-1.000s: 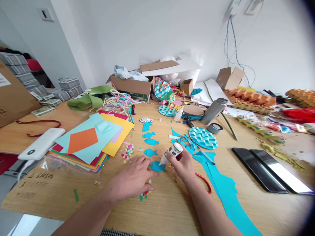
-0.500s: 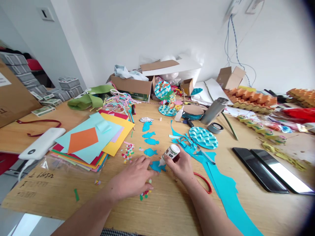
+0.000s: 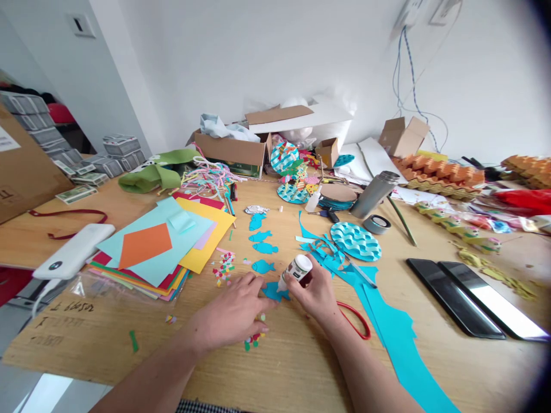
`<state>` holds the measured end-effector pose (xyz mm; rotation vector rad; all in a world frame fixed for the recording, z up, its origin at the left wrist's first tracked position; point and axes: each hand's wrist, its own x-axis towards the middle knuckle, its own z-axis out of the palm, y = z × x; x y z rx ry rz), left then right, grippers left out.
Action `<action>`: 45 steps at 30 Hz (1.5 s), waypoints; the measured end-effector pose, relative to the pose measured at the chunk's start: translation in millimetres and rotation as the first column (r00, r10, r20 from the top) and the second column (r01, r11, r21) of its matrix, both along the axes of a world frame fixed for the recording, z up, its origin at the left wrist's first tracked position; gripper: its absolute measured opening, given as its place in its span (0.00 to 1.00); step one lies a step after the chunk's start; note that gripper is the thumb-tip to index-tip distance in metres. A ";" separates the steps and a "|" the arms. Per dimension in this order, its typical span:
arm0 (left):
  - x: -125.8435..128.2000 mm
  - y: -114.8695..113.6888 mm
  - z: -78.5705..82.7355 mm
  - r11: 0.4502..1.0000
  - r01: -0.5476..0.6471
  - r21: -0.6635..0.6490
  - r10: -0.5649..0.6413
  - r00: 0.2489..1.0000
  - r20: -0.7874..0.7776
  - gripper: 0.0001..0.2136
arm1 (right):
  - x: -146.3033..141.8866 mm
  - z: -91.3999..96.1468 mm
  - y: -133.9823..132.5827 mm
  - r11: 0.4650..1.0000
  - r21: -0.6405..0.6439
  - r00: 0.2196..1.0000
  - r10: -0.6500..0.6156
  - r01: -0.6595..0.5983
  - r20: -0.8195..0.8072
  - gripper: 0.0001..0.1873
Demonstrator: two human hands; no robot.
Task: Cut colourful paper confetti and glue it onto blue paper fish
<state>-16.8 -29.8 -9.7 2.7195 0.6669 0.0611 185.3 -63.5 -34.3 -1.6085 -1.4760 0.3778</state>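
Right hand (image 3: 317, 293): fingers grasping white bottle (image 3: 297, 269), base shifted slightly left | left hand (image 3: 230, 310): fingers unclenched at blue fish (image 3: 271, 291) | bottle tip stays there, apparently dispensing

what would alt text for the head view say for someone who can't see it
A white bottle in the grip of a person's right hand, tilted nozzle-down at a blue paper fish, with the left hand at the fish's edge. Four more blue fish lie beyond it on a wooden table, colored paper stacked left.
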 end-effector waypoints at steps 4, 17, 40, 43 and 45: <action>0.1 -0.2 1.0 1.000 0.000 -0.009 0.000 1.000 -0.003 0.16 | 0.3 -1.2 0.6 1.000 0.000 1.000 -0.006 0.006 0.005 0.09; 0.6 0.8 2.1 1.000 0.001 -0.012 -0.001 1.000 -0.007 0.17 | 0.3 2.2 0.5 1.000 -0.008 0.999 -0.009 0.009 -0.036 0.10; -0.2 0.0 0.0 1.000 -0.005 -0.023 0.005 1.000 0.020 0.15 | -7.2 -1.1 -0.1 0.997 0.061 0.996 -0.051 0.056 -0.068 0.11; -0.7 0.4 -1.0 0.999 -0.009 -0.037 0.010 0.999 0.033 0.14 | -8.1 -1.7 0.3 0.997 0.057 0.997 -0.052 0.055 -0.056 0.11; -0.8 0.6 -1.4 0.999 -0.013 -0.049 0.015 0.999 0.039 0.14 | -8.3 -2.2 0.6 0.997 0.056 0.997 -0.047 0.050 -0.059 0.11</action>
